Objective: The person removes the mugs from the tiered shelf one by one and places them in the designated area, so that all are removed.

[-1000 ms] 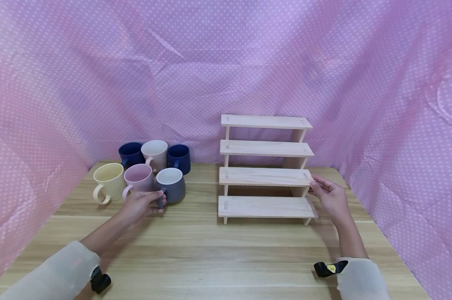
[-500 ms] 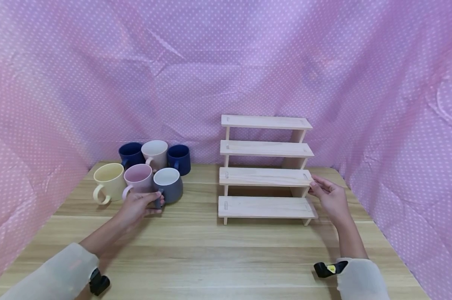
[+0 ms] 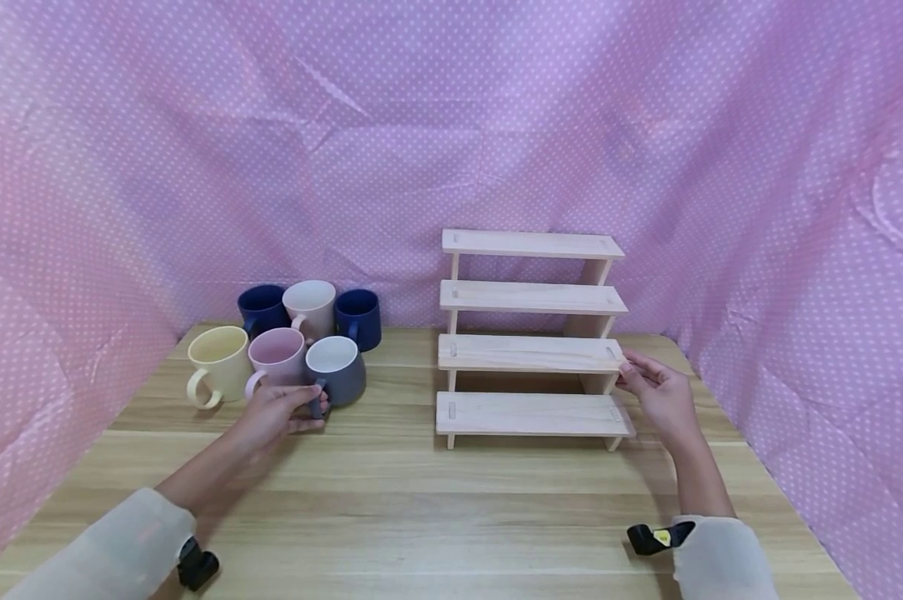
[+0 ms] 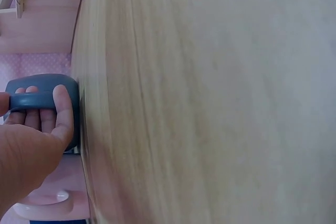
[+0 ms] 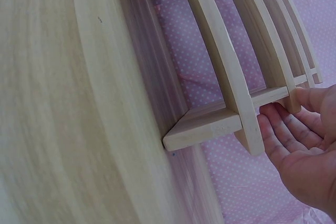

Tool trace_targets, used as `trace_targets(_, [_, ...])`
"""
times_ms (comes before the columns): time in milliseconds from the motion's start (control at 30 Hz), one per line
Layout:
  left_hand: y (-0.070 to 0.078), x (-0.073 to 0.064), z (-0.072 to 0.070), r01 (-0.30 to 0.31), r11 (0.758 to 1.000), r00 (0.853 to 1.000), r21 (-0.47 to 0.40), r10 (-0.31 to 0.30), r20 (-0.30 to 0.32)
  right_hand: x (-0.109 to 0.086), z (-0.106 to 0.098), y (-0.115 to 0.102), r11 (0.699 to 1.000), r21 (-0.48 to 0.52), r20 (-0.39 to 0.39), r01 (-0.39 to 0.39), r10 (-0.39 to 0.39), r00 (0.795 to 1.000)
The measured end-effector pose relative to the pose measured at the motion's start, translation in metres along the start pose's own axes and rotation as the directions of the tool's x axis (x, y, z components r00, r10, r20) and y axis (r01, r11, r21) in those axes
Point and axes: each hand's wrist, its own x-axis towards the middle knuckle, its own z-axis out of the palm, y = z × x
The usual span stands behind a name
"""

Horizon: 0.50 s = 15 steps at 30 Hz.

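Observation:
My left hand (image 3: pixel 274 412) holds a grey mug (image 3: pixel 343 375) by its handle; in the left wrist view the fingers pass through the handle (image 4: pixel 32 100). The mug has a white inside and stands upright on the table, close against a pink mug (image 3: pixel 277 350). At the right, my right hand (image 3: pixel 663 400) pinches the right end of the second-lowest step of a four-tier wooden display shelf (image 3: pixel 529 354). In the right wrist view the thumb (image 5: pixel 311 98) lies on the step's end, with the other fingers curled by the side panel.
Left of the pink mug stands a yellow mug (image 3: pixel 218 362). Behind are a navy mug (image 3: pixel 265 310), a pale mug (image 3: pixel 314 317) and another navy mug (image 3: pixel 358 321). Pink dotted cloth (image 3: pixel 451 150) hangs around the wooden table (image 3: pixel 421 508).
The left hand has shifted the grey mug slightly left, closer to the pink mug; it has hardly moved in the last half second. My right hand and the shelf stay in place.

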Motion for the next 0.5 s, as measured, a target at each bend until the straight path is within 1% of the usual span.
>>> trace_targets(200, [-0.003, -0.003, -0.005, -0.004, 1.0, 1.0, 0.011, 0.004, 0.002, 0.003, 0.005, 0.002, 1.0, 0.019, 0.008, 0.01, -0.01, 1.0])
trace_targets(300, [-0.001, -0.006, -0.008, -0.005, 1.0, 1.0, 0.008, 0.005, 0.009, 0.004, 0.006, 0.002, 1.0, 0.012, 0.012, 0.006, -0.006, 1.0])
trace_targets(367, [0.001, -0.008, -0.009, 0.002, 1.0, 1.0, 0.005, -0.002, -0.003, 0.005, 0.006, 0.002, 1.0, 0.007, 0.016, 0.004, -0.005, 1.0])
trace_targets(433, [0.004, -0.01, -0.008, 0.012, 0.999, 1.0, 0.038, -0.011, -0.026, 0.005, 0.007, 0.001, 1.0, 0.005, 0.022, 0.004, -0.004, 1.0])
trace_targets(500, [0.01, -0.013, -0.008, 0.021, 0.995, 0.998, 0.096, -0.016, -0.057, 0.006, 0.007, 0.001, 1.0, 0.002, 0.028, 0.006, -0.006, 1.0])
